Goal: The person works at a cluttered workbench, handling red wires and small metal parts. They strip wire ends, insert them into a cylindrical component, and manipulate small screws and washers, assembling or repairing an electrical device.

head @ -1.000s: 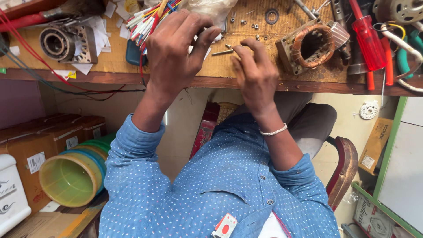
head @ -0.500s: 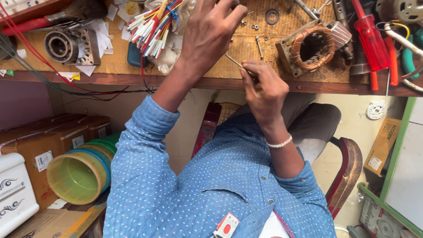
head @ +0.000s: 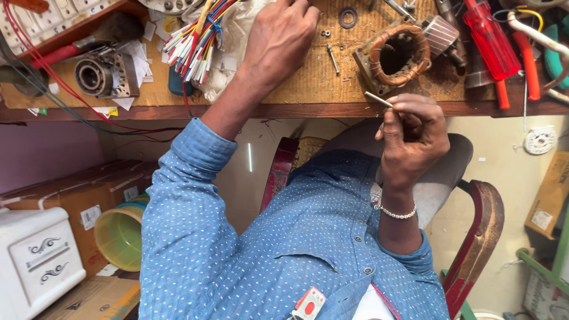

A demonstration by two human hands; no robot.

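The right hand (head: 415, 139) is curled nearly closed and pinches a thin, pale, straight sleeve piece (head: 378, 99) between thumb and fingertips. The piece projects up and to the left from the fingers, its free end level with the front edge of the worn wooden surface (head: 308, 77). This hand is held just below that edge, in front of the seated person's blue dotted shirt (head: 284, 249).

The left hand (head: 278, 41) is extended onto the surface, palm down, fingers bent over a clear plastic bag (head: 234, 35) that lies beside a bundle of multicoloured insulated wires (head: 195, 38). Whether the fingers actually grip the bag cannot be determined.

A motor stator with copper-brown windings (head: 394, 56) sits on the surface just above the right hand. A small bolt (head: 333, 58) lies between the stator and the left hand. A red-handled screwdriver (head: 492, 44) lies to the right of the stator. A metal bearing housing (head: 101, 76) sits at the left end.
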